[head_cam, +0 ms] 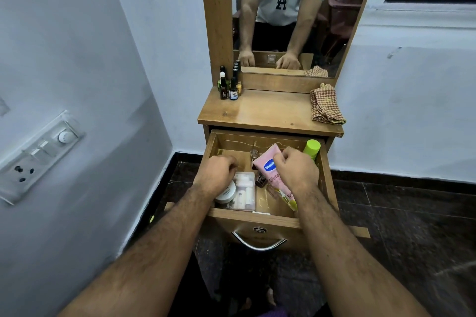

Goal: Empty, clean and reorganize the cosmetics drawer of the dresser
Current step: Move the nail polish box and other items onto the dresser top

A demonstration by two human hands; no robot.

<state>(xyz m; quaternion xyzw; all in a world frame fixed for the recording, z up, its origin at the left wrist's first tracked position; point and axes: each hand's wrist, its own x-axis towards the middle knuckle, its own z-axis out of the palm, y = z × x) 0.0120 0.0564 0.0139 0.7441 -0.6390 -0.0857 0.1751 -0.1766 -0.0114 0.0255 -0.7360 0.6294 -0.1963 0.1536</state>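
Observation:
The dresser's wooden drawer [253, 217] is pulled out. Inside lie a pink lotion tube [268, 170], a green-capped bottle [312, 148], a white jar [228, 195], a clear box of small white bottles [244, 190] and a small dark bottle [261, 180]. My left hand [216, 175] hovers over the drawer's left side with fingers curled down; what they hold, if anything, is hidden. My right hand [298, 171] is curled on the right edge of the pink tube, thumb against it.
Several small nail polish bottles [229, 85] stand at the back left of the dresser top [268, 110]. A folded checked cloth [325, 105] lies at its right. A mirror [293, 15] rises behind. A switch panel [41, 152] is on the left wall.

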